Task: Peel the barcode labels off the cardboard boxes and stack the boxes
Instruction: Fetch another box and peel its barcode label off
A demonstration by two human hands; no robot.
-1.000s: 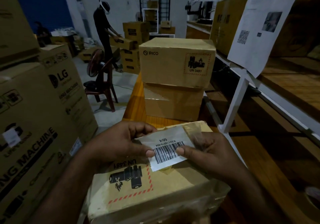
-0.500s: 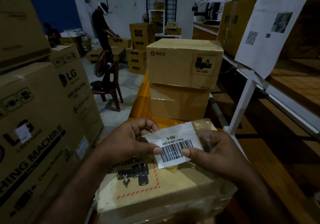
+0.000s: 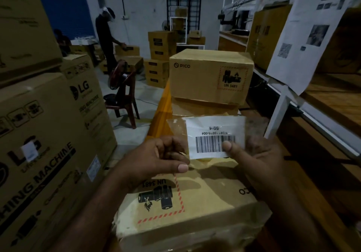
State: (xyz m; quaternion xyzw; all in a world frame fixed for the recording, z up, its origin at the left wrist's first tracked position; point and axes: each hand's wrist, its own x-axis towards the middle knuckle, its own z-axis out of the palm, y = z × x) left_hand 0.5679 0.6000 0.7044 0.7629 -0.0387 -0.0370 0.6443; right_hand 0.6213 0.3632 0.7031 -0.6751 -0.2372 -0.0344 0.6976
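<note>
A white barcode label (image 3: 214, 132) with clear tape around its edges is lifted off the near PICO cardboard box (image 3: 205, 203) and held upright above it. My right hand (image 3: 259, 160) pinches the label's lower right part, thumb on the barcode. My left hand (image 3: 156, 160) hovers over the box's hazard mark with fingers curled beside the tape's left edge; whether it grips the tape is unclear. Beyond, another PICO box (image 3: 205, 80) sits stacked on a second box (image 3: 195, 109) on the wooden table.
Large LG washing machine cartons (image 3: 48, 144) wall in the left side. A white shelf rack (image 3: 281, 105) with a hanging printed sheet (image 3: 304, 37) runs along the right. A chair (image 3: 125, 99) stands in the aisle, and a person (image 3: 105, 37) handles boxes at the back.
The label has come up off the box top and moved right with my right hand. My left thumb has come off the label.
</note>
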